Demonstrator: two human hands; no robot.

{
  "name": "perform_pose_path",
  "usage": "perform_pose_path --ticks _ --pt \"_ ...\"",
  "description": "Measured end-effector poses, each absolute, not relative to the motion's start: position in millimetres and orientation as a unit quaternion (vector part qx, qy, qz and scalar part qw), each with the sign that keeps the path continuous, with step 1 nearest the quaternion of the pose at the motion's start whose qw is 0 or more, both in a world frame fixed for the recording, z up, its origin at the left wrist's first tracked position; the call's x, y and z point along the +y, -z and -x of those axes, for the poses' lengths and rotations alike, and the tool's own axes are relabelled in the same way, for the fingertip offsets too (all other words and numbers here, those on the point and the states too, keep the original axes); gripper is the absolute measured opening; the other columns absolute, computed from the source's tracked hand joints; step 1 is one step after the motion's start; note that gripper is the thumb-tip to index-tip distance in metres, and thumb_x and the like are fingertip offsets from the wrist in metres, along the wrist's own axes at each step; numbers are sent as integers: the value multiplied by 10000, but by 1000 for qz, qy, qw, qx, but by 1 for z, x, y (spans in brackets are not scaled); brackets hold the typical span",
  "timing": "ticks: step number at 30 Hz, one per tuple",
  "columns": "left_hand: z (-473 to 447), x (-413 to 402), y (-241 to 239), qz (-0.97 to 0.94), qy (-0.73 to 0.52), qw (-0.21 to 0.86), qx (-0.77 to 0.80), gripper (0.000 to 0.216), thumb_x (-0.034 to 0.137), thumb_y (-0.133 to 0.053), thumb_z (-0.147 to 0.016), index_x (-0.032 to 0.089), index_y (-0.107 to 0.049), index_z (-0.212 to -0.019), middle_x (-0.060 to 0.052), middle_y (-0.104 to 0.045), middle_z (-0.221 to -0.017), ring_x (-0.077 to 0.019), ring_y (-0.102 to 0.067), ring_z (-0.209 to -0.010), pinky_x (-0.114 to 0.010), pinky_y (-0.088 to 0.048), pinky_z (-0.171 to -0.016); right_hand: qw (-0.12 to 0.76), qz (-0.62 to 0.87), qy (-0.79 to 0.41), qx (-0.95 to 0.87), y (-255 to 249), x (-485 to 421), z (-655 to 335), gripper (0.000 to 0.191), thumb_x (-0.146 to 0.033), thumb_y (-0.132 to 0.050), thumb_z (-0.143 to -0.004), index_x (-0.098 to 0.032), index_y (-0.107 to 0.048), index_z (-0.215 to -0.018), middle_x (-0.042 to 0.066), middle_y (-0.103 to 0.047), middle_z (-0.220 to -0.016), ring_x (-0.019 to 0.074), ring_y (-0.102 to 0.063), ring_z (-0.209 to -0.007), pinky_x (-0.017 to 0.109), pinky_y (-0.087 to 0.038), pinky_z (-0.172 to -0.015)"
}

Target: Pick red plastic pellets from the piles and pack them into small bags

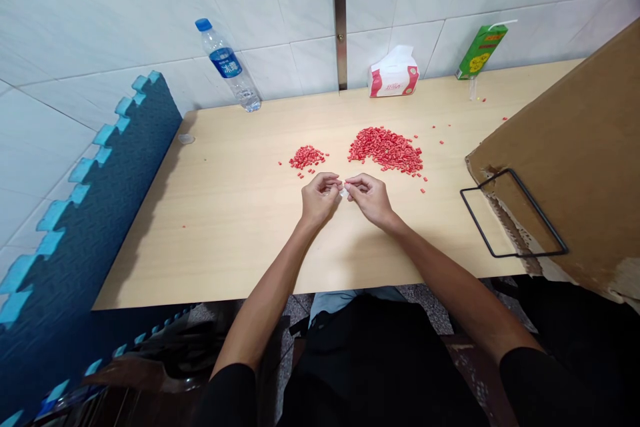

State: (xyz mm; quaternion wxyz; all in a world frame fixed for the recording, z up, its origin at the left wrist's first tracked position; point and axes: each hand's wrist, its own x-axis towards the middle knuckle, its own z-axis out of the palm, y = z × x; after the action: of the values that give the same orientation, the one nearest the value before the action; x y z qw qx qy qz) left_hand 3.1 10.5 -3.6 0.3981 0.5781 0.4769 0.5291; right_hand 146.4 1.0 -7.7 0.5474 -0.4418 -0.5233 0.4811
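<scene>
My left hand [320, 199] and my right hand [371, 199] meet above the table, their fingertips almost touching. Both are closed in a pinch. A small whitish piece [344, 193] shows between them, apparently in the left fingers; its kind is too small to make out. A speck of red appears at the right fingertips, looking like one of the small red pieces. Just beyond the right hand lies a large heap of small red pieces [385, 148]. Past the left hand sits a smaller heap of red pieces [307, 157].
On the wooden table [240, 233], a water bottle [227, 65], a tissue pack [394, 77] and a green drink carton [481, 53] stand along the tiled wall. A blue foam mat [100, 193] borders the left; a cardboard sheet [565, 167] and black wire frame [537, 210] the right.
</scene>
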Motion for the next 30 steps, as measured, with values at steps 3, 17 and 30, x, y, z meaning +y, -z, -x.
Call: perform_pose_path --ticks 3,17,30 --pt "-5 9 4 -578 -531 386 486 185 168 -609 -732 170 -624 -917 -42 -705 -825 -144 -688 -737 -263 -549 -701 549 425 -497 -520 8 -1 -145 299 -456 -734 -703 -195 -663 -832 25 -693 -753 161 -670 -655 306 -567 -641" --pt "-8 2 -1 -636 -549 234 489 199 105 -561 -752 174 -647 -917 -24 -715 -840 -138 -699 -767 -247 -570 -697 561 371 -549 -496 10 -2 -140 325 -417 -795 -655 -197 -588 -773 7 -684 -738 170 -698 -743 311 -568 -742" --pt "-11 -2 -6 -650 -558 173 485 171 102 -557 -757 169 -656 -879 -23 -718 -811 -123 -685 -722 -231 -558 -686 591 379 -531 -474 15 -2 -137 265 -381 -803 -653 -194 -634 -736 28 -710 -804 176 -695 -795 334 -564 -799"
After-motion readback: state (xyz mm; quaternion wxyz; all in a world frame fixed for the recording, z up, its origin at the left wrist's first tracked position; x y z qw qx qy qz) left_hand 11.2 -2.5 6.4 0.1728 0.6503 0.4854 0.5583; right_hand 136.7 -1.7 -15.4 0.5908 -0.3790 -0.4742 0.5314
